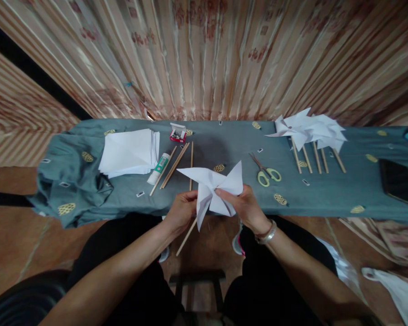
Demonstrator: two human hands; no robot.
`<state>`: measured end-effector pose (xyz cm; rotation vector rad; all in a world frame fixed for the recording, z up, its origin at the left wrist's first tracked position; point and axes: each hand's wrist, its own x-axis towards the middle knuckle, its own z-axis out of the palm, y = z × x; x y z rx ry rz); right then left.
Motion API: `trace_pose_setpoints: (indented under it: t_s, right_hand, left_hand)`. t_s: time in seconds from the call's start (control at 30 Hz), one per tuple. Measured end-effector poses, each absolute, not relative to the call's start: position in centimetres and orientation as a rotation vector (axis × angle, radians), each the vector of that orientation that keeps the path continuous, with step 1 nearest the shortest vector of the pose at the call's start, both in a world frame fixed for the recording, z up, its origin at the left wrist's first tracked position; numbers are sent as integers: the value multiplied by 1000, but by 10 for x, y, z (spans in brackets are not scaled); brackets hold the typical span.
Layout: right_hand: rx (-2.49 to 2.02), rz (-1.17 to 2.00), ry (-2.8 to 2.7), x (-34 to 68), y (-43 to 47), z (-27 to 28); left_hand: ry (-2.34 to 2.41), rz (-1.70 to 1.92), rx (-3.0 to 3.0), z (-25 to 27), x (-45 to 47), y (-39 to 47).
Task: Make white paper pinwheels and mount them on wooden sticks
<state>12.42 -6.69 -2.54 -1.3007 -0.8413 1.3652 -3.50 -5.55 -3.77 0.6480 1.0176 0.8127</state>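
Note:
A white paper pinwheel (212,188) is held over the front edge of the table, its folded blades spread out. My right hand (248,206) grips it from the right, the thumb pressed near the centre and the other fingers behind the paper. From the left, my left hand (183,210) closes on the pinwheel, its fingertips partly hidden by a blade. A thin wooden stick (186,237) slants out below the paper to the lower left; its upper part is hidden behind the blades.
On the cloth-covered table (234,145) lie a paper stack (129,151), a glue stick (159,168), several wooden sticks (175,166), an opened red box of small metal pins (178,133), scissors (265,172), several pinwheels on sticks (309,129) and a phone (397,181).

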Motion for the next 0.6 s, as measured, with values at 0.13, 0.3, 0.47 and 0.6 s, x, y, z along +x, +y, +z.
trace_pose_setpoints:
  t_s: [0.13,0.3,0.47,0.6]
  right_hand:
    - [-1293,1396,-784,119,-67,-30]
    - [-1264,1435,-745,114,-63,-44]
    - [-1222,1483,-699,111,-59,-55]
    - [-1203,1485,-673,109,-57,-53]
  left_hand:
    - [1018,832,628,-37,-35,-57]
    - [1050,846,616,-38,-34,-60]
    - [1059,861,590,-42,-35,-61]
    - [1043,882,579,-40,-34,-62]
